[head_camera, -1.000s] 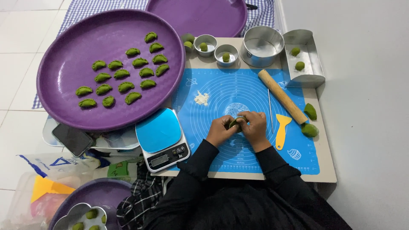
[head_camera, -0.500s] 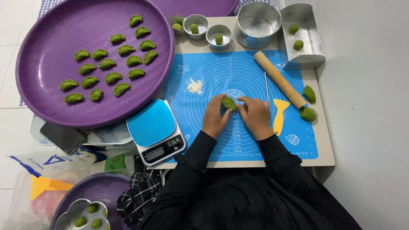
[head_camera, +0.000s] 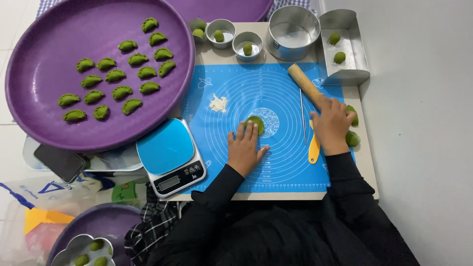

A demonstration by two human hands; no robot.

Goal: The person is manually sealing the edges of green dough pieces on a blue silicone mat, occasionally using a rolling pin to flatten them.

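The left hand point(head_camera: 245, 149) lies flat on the blue mat point(head_camera: 276, 162), fingers spread, fingertips pressing a green dough disc point(head_camera: 256, 123) at the mat's middle. The right hand point(head_camera: 331, 123) closes its grip on the near end of the rolling pin point(head_camera: 304, 82). Farther off, the purple tray point(head_camera: 44, 54) carries green dumplings point(head_camera: 114, 76).

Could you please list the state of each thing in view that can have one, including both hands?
left hand: flat, fingertips pressing the dough disc.
right hand: laid over the rolling pin's near end.
dough disc: flattened on the blue mat.
rolling pin: lying tilted on the mat.
purple tray: loaded with folded green dumplings.
kitchen scale: platform bare.
round tin: open, white powder inside.
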